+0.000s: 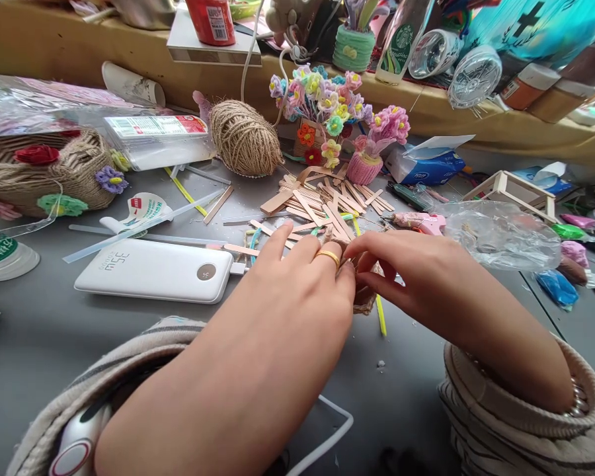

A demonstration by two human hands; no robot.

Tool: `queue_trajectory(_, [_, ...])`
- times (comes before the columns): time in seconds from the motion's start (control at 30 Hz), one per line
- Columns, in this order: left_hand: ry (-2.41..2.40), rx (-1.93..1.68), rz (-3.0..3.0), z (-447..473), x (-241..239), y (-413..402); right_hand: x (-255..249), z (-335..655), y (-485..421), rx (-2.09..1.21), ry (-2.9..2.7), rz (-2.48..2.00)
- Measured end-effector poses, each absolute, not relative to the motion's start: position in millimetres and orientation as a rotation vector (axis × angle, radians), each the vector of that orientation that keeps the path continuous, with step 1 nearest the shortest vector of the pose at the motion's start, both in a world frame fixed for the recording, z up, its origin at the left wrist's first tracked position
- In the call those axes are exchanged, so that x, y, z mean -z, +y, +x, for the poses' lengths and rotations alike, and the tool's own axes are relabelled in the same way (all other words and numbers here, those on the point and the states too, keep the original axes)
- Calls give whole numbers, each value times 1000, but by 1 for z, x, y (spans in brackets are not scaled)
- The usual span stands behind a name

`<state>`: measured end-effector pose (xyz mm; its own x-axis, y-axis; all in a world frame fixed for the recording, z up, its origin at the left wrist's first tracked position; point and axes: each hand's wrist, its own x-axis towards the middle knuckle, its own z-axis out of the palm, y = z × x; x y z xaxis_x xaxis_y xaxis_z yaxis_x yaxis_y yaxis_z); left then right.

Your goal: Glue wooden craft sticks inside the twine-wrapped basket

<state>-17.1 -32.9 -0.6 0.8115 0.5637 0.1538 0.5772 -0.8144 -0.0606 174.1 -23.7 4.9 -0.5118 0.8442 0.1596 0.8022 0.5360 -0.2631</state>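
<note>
My left hand, with a gold ring, and my right hand meet at the middle of the grey table. Both pinch a small brown twine-wrapped piece that is mostly hidden behind the fingers. A yellow-green pipe cleaner sticks out below it. Just beyond the hands lies a pile of flat wooden craft sticks.
A white power bank lies left of my hands, with glue sticks behind it. Farther back are a jute twine ball, pipe-cleaner flower pots, a twine basket, a pink glue gun and a plastic bag.
</note>
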Motion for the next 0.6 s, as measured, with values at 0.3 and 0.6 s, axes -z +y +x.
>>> queue_trajectory(0.3, [-934,191,-2898,-13,-1,-31,-5,173,-26,-181,-2514,-1412])
queue_trajectory(0.6, [-924,197,-2880,-18,-2,-32,-6,173,-29,-188,-2532,-1413])
